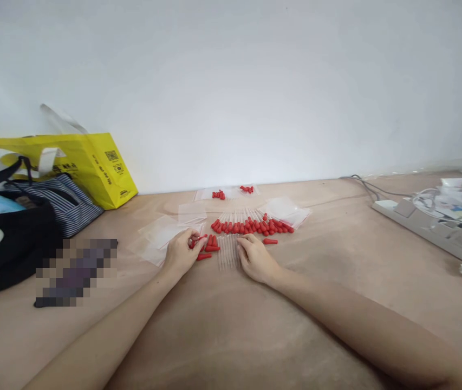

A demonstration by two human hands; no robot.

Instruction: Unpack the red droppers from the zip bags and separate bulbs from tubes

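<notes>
My left hand (182, 251) is closed in a pinch on a red rubber dropper bulb (202, 237). Beside its fingers lie several loose red bulbs (213, 248). A row of clear, thin dropper tubes (226, 253) lies side by side between my hands. My right hand (257, 258) is curled at the right end of that row, thumb and fingertips closed on a clear tube there; the grip is partly hidden. Just beyond, several droppers fitted with red bulbs (247, 226) lie fanned out, tubes pointing away. A single red bulb (270, 241) rests right of my right hand.
Clear plastic bags (285, 210) lie right of the droppers, and more bags (157, 235) left. Bagged red-bulbed droppers (218, 194) lie by the wall. A yellow bag (109, 168) and a striped pouch (66, 200) stand left. A power strip (421, 227) with cables lies right.
</notes>
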